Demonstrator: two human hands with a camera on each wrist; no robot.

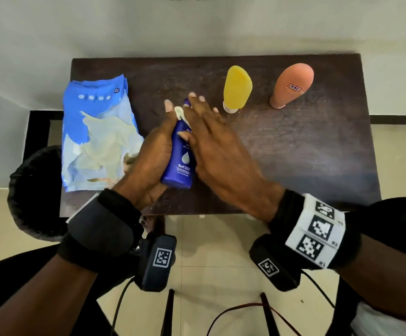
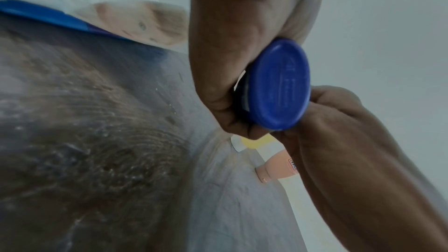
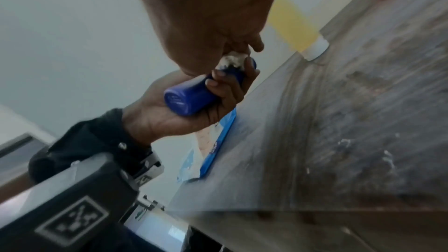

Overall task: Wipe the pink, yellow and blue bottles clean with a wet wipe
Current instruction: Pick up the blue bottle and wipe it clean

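My left hand [image 1: 157,144] grips the blue lotion bottle [image 1: 181,156] round its body and holds it tilted above the dark table [image 1: 306,146], base toward me. The left wrist view shows that base [image 2: 278,83] in the left hand [image 2: 230,45]. My right hand [image 1: 211,137] lies over the bottle's upper part, thumb on the front, and clasps a bunched white wet wipe [image 1: 179,112] against it. From the right wrist, the wipe [image 3: 232,60] sits between the right hand [image 3: 213,16] and the bottle [image 3: 191,97]. The yellow bottle [image 1: 237,87] and pink bottle [image 1: 294,84] stand cap-down at the back right.
A blue pack of wet wipes [image 1: 97,132] lies flat on the table's left part. A round black object [image 1: 34,190] stands beside the table's left front corner. Cables hang below the front edge. The pink bottle is close to the table's right rear corner.
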